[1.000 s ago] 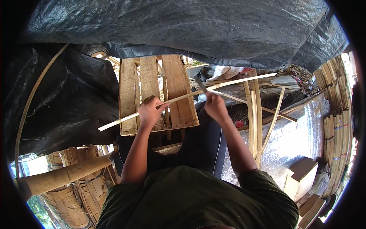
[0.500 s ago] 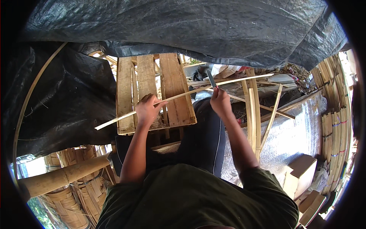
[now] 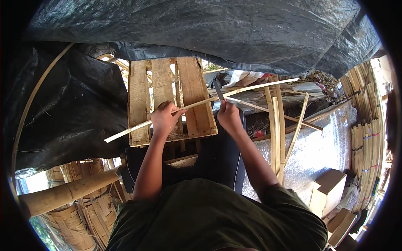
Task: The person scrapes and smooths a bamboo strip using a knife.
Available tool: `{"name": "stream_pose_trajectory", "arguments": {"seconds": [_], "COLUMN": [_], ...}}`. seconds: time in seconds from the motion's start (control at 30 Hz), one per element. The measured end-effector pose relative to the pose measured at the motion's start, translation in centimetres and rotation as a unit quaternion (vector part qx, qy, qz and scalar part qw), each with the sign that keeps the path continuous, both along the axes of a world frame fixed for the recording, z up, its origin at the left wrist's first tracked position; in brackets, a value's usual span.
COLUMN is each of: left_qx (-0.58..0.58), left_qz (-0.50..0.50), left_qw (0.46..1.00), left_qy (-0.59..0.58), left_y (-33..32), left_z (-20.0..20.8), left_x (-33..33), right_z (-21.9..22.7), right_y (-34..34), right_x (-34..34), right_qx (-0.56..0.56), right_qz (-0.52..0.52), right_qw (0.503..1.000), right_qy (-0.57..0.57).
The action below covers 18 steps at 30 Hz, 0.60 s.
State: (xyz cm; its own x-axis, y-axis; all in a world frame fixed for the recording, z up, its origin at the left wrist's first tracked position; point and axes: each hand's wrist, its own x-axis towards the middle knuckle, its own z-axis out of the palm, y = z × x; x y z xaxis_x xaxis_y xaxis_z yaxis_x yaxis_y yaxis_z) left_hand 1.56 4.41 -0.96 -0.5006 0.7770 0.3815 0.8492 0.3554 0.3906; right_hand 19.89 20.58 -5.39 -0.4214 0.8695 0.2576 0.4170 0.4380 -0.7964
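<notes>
A long pale bamboo strip [image 3: 259, 86] runs slantwise before me, its right end farther away than its left. My left hand [image 3: 164, 119] is closed round it above a slatted wooden crate [image 3: 193, 113]. In my right hand [image 3: 230, 116] is a knife [image 3: 217, 89], gripped by its handle, which my fingers mostly hide. The dark blade points away from me and crosses the strip just right of the crate; whether it cuts in cannot be made out.
Several bamboo strips [image 3: 275, 125] lean at the right, beside a shiny silver sheet [image 3: 322, 129]. Bundled strips [image 3: 364, 150] and a cardboard box [image 3: 328, 190] stand farther right. Black tarpaulin [image 3: 201, 33] hangs across the far side. A thick bamboo pole [image 3: 71, 192] lies at the left.
My right hand and the knife have moved left along the strip, toward my left hand. The left hand has shifted only slightly, still holding the strip.
</notes>
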Motion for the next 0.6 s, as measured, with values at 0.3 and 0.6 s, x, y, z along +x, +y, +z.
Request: {"name": "stream_pose_trajectory", "arguments": {"seconds": [0.3, 0.6], "left_qx": [-0.034, -0.002], "left_qz": [0.009, 0.016], "left_qw": [0.999, 1.000], "left_qy": [0.000, 0.001], "left_y": [-0.2, -0.5], "left_z": [0.2, -0.2], "left_x": [-0.1, -0.4], "right_z": [0.5, -0.3], "right_y": [-0.3, 0.5], "right_x": [-0.2, -0.2], "right_qx": [0.045, 0.018], "right_qz": [0.000, -0.009], "right_qw": [0.999, 1.000], "right_qy": [0.007, -0.010]}}
